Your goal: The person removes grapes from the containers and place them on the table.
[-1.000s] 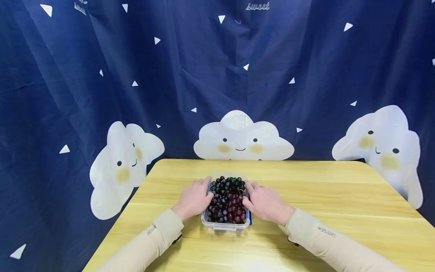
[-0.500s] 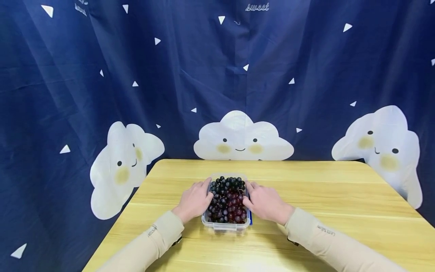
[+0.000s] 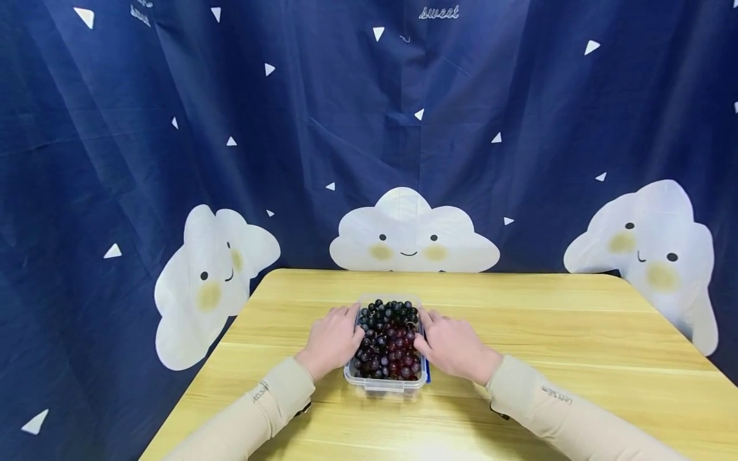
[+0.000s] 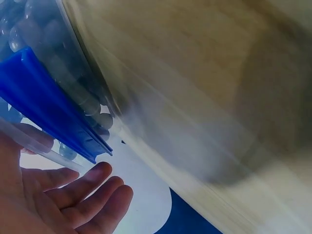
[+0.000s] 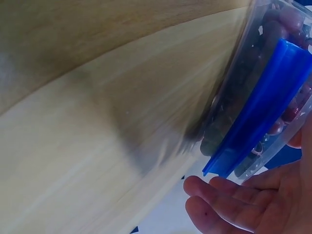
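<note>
A clear plastic food container (image 3: pixel 383 385) full of dark grapes (image 3: pixel 387 339) sits on the wooden table, its top uncovered. My left hand (image 3: pixel 331 339) holds its left rim, thumb over the edge and the other fingers outside. On the opposite rim my right hand (image 3: pixel 455 346) has a similar hold. Both wrist views show a blue side clip (image 4: pixel 48 102) hanging down the container's wall, and a matching blue clip (image 5: pixel 265 109) on the right. Loosely bent fingers of each hand show below the rim.
The light wooden table (image 3: pixel 553 358) stretches out around the container. Behind it hangs a dark blue curtain (image 3: pixel 357 128) printed with white clouds and triangles.
Almost nothing differs; the whole head view shifts by a few pixels. Both hands keep the same hold on the container.
</note>
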The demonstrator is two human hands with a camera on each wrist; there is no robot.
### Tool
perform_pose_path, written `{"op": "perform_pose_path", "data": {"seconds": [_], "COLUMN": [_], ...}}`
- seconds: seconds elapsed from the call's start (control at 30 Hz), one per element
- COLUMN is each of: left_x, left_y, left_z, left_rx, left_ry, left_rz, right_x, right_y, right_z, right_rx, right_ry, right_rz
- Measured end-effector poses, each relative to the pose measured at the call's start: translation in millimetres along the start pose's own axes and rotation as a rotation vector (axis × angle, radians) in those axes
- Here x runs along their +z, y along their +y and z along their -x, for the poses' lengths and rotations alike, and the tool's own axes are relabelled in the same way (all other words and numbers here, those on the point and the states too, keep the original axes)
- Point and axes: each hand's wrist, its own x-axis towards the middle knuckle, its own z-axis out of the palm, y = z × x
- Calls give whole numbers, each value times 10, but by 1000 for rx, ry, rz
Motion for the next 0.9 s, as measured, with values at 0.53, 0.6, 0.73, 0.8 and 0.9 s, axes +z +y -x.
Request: {"op": "perform_pose_path", "data": {"seconds": [0.53,0.6,0.73,0.8,0.9], "left_x": [20,13,11,16,22], "left_y": [25,34,39,35,33], "left_z": [8,2,0,7,14], "left_rx": [-20,-21,-24,-26,-28], "left_ry": [-16,-18,-20,-20,-20], "left_rz": [26,32,26,27,28], "right_x": [13,-4,-30,-27,-9], "right_y": [1,-1,-10,-9,2], "right_z": [4,5,7,7,7], "right_rx": [13,12,4,4,4], "right_ry": [-31,-28,-23,-28,-26], "right_rz": [-28,-29,-28,-27,-34]}}
